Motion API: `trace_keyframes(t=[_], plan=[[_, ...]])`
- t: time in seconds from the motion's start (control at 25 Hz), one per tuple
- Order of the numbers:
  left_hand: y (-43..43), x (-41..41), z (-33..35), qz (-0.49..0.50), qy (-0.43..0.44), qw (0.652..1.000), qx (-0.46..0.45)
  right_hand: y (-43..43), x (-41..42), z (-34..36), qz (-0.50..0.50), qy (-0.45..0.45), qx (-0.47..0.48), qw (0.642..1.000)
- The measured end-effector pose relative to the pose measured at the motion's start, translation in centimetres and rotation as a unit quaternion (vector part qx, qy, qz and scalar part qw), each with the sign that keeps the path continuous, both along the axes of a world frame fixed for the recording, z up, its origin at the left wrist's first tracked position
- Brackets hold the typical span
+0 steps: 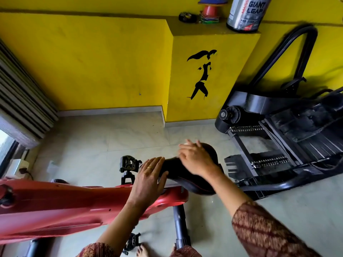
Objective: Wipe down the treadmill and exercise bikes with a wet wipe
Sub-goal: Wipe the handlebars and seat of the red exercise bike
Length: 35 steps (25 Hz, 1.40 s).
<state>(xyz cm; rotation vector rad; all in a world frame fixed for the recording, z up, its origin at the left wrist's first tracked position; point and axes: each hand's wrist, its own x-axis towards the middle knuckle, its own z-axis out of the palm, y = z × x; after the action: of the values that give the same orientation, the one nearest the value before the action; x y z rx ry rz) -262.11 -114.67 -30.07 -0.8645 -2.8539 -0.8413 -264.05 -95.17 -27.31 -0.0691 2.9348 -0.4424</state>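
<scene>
Red exercise bike (65, 206) ran from 8 to 6 o'clock, its black saddle (172, 166) at 6 o'clock. Left hand (148, 177) rested on the saddle nose, fingers straight and together, thumb against the near side. Right hand (197, 160), blurred, pressed flat on the saddle's wide end, fingers spread apart. Pale scrap at its fingertips, probably the wet wipe (184, 144), was mostly hidden under the hand. Black treadmill (287, 130) stood at 3 to 4 o'clock, well apart from both hands. Supplement tub (246, 12) sat on the ledge at 1 o'clock.
</scene>
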Motion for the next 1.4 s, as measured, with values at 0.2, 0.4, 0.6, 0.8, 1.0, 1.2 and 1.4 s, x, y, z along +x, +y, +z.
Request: trace_keyframes(t=[0.2,0.4,0.6,0.8,1.0,1.2,1.4], plan=[[-0.1,-0.3,0.2,-0.009,0.007,1.0,-0.016,-1.5,-2.3,1.9,-0.014,-0.138,-0.007,0.99],[0.6,-0.6,0.8,0.0,0.01,0.999,-0.042,2.0,-4.0,2.1,0.01,-0.154,-0.018,0.988],[5.0,-2.3,1.3,-0.056,0.018,0.997,-0.048,7.3,0.0,0.8,-0.202,-0.099,-0.186,0.957],[8.9,-1.9,0.5,-0.112,0.002,0.991,-0.074,6.7,7.9,-1.2,-0.314,-0.082,-0.268,0.907],[8.6,-2.0,0.1,-0.114,0.025,0.99,-0.083,6.4,1.7,-0.5,-0.335,-0.051,-0.252,0.907],[8.4,-1.6,0.1,-0.11,0.047,0.987,-0.106,6.5,5.5,-1.6,-0.363,-0.029,-0.291,0.885],[8.7,-1.4,0.0,-0.1,0.051,0.987,-0.117,6.7,9.4,-2.1,-0.379,-0.084,-0.342,0.856]])
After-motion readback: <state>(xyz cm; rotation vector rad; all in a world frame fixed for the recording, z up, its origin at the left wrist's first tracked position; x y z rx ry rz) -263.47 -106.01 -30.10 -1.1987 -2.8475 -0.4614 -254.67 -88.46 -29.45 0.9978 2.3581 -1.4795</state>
